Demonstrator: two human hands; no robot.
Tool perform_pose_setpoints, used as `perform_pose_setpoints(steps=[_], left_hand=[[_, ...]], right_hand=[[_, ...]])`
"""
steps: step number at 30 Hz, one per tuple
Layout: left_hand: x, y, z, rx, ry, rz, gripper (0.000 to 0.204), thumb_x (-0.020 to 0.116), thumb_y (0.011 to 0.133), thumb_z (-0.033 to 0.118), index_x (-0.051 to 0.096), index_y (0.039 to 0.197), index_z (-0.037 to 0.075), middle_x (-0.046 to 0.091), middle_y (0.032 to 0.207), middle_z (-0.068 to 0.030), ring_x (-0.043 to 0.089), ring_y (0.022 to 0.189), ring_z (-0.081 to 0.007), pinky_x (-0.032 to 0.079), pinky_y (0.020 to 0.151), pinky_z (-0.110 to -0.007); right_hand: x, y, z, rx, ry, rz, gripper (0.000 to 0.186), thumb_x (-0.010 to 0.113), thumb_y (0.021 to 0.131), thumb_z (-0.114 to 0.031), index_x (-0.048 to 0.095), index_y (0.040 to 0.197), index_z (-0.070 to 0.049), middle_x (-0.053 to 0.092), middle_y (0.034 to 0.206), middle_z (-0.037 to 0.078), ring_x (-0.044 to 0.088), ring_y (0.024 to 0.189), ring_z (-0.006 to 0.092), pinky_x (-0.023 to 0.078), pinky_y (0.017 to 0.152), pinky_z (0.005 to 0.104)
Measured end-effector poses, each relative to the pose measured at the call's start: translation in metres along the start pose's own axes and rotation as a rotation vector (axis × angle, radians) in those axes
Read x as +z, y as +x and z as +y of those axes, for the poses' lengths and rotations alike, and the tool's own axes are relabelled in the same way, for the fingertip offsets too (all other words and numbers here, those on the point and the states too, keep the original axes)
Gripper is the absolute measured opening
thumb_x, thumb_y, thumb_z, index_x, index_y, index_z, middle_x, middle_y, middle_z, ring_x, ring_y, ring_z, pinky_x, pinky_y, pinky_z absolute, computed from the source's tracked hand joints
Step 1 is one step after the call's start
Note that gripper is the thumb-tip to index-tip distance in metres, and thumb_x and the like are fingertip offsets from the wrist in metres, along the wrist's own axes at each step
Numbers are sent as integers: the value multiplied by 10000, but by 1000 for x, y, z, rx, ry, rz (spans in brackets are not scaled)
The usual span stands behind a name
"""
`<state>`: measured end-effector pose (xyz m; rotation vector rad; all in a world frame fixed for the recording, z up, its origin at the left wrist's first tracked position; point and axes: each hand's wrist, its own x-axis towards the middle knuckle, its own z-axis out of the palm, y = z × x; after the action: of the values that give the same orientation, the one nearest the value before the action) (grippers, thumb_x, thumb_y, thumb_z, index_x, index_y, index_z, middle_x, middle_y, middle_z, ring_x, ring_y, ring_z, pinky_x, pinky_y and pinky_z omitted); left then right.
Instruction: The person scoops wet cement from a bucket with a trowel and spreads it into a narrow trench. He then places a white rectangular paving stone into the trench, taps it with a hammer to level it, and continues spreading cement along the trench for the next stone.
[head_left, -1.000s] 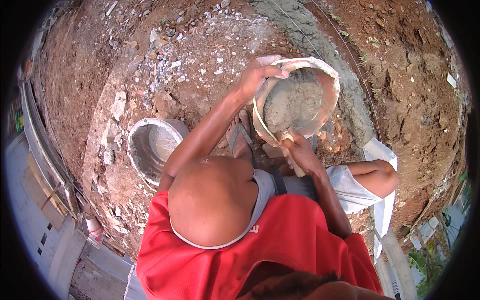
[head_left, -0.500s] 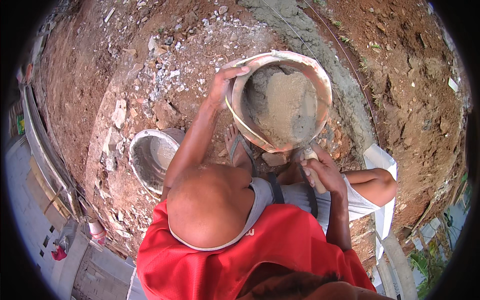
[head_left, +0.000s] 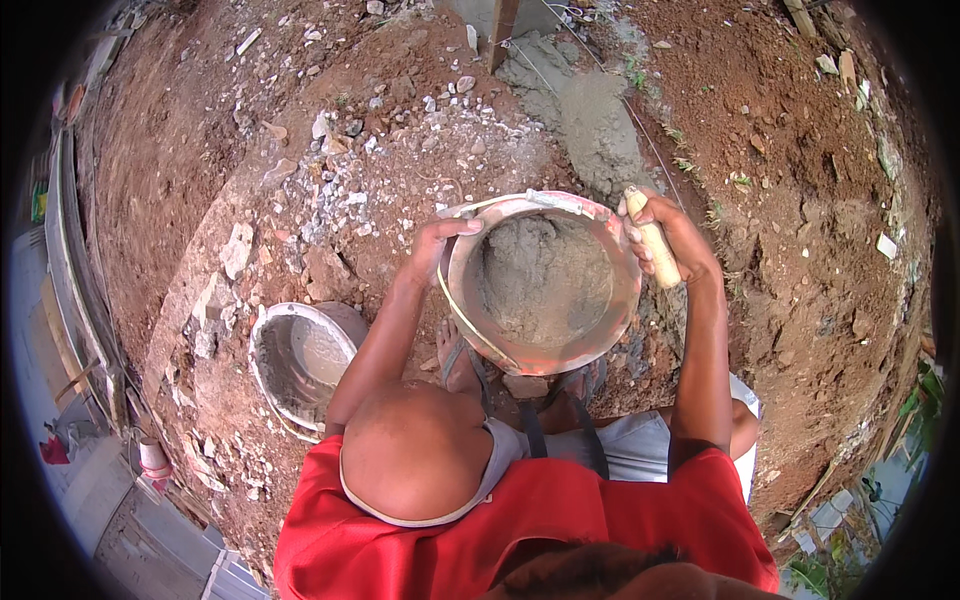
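Note:
In front of me stands a round bucket (head_left: 627,310), its rim smeared reddish and grey, with a pale wire handle along its left side. Wet grey mortar (head_left: 548,285) lies inside. My left hand (head_left: 436,242) grips the rim at the upper left, thumb over the edge. My right hand (head_left: 675,238) is closed round the pale wooden handle of a trowel (head_left: 655,242), beside the bucket's right rim. The trowel's blade cannot be made out. Past the bucket, a strip of wet mortar (head_left: 600,130) runs along the ground.
A second bucket (head_left: 262,365) with greyish contents stands left of my knee. Thin string runs along the mortar strip, and a wooden stake (head_left: 503,35) rises at the far end. Loose stones (head_left: 345,190) litter the reddish soil. My sandalled feet are just below the bucket.
My right hand has moved with the trowel from the bucket's near side up to its right rim. The bucket sits lower in view, and its mortar surface looks different. My left hand keeps the rim.

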<state>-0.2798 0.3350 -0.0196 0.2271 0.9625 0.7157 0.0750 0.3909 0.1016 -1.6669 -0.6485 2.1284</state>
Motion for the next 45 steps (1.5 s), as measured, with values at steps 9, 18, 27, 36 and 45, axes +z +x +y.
perform_pose_setpoints(steps=[9,18,27,36,45], left_hand=[[-15,8,-14,-9,44,94,509,758,826,198,683,1238,-92,745,1068,-169,722,890,-253,572,853,-377],[-17,4,-15,-26,25,132,500,744,827,175,671,1256,-72,738,1066,-171,716,891,-255,569,849,-386],[-26,11,-20,49,30,34,514,736,820,184,672,1262,-71,733,1094,-164,711,912,-253,566,870,-371],[11,-11,-18,41,-58,-112,631,708,778,31,571,1380,-99,720,1159,-153,697,1000,-224,530,945,-340],[71,-39,-13,101,92,-251,459,677,662,-27,666,1121,-12,654,909,-12,602,790,-108,467,723,-262]], right_hand=[[-10,182,-39,-141,-254,233,245,572,896,-228,580,1059,-46,627,832,95,598,597,201,510,528,410],[21,255,-55,-325,-1076,741,496,690,854,-295,685,1256,-4,719,1219,283,678,1185,452,526,1006,523],[14,136,-18,-301,-684,517,394,671,972,-296,653,1273,-42,702,906,89,665,703,200,532,612,373],[42,-118,24,-202,-507,242,395,750,942,-235,661,1274,-40,673,872,27,611,686,117,500,598,298],[42,-139,87,-10,-1200,625,421,759,875,-130,702,1267,13,735,1091,298,729,991,434,560,871,452]])
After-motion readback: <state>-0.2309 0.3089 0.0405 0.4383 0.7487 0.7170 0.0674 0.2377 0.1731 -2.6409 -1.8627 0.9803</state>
